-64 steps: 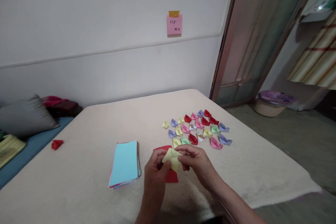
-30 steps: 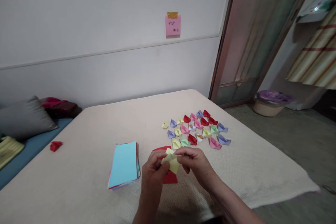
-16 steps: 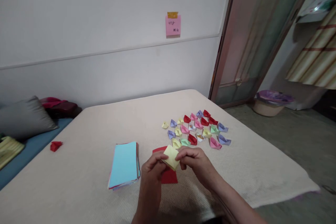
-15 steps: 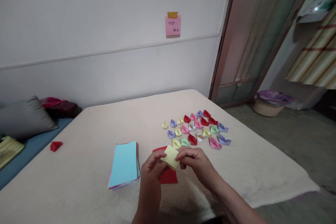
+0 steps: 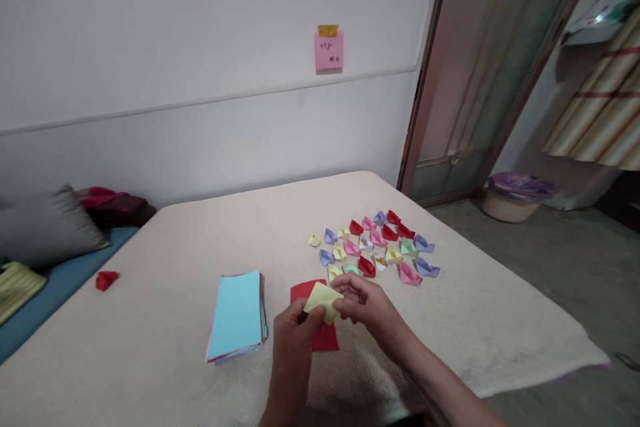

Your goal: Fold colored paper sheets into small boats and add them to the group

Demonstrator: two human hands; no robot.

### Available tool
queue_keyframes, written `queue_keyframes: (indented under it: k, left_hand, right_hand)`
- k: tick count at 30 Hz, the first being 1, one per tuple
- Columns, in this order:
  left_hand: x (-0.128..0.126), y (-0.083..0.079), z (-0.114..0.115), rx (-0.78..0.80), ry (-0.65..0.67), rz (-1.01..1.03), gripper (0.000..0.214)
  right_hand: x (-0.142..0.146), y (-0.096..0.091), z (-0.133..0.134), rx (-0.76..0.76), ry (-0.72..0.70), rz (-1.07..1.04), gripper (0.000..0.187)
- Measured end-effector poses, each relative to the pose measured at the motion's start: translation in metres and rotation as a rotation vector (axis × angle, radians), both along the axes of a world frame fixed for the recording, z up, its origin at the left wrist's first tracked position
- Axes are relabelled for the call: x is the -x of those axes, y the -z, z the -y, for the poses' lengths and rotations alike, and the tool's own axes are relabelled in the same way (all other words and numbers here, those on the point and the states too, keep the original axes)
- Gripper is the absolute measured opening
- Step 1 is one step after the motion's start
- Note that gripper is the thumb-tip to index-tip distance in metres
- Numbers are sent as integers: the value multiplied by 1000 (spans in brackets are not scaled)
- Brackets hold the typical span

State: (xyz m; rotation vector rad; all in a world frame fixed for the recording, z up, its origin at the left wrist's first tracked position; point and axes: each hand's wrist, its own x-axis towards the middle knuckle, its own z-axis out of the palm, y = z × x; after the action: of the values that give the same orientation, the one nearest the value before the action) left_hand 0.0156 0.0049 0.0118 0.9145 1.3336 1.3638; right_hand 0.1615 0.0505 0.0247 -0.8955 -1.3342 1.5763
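A small folded piece of pale yellow paper [image 5: 323, 299] is held up in front of me, above a red sheet of paper [image 5: 326, 338] on the bed. My left hand [image 5: 294, 332] grips its lower left side, thumb across the face. At its right corner, my right hand [image 5: 367, 303] pinches the edge between thumb and fingers. Just beyond my hands, several folded paper boats [image 5: 367, 267] in red, pink, yellow, purple, green and white stand in loose rows. To the left lies a stack of coloured paper [image 5: 236, 317] with a light blue sheet on top.
A crumpled-looking red paper piece [image 5: 107, 279] rests at the left of the cream bed cover [image 5: 165, 320]. A grey pillow [image 5: 47, 223] is at the far left. A pink note [image 5: 329, 51] is taped to the wall. A lined bin [image 5: 515, 197] stands on the floor at right.
The yellow paper has turned and tilted in my hands. My left thumb has come up onto its face, and my right fingers have shifted along the right corner.
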Motion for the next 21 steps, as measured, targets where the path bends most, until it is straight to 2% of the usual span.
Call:
queue_keyframes:
  k: [2,5,12,18,21]
  left_hand:
    - [-2,-9,3,-45,34,-41,16]
    - [-6,-16,6,-80,59,-3,13]
    - [-10,-2,5,-37,-24,261,17]
    - [-6,-1,3,-38,-43,257,19]
    - [-2,-2,1,-8,-48,189,24]
  right_hand:
    - [3,1,1,-5,-20,49,11]
    - [9,1,3,-2,24,74,15]
    - [14,4,4,95,109,44,20]
    - [8,10,1,63,6,39,21]
    - [6,12,0,93,32,71,21]
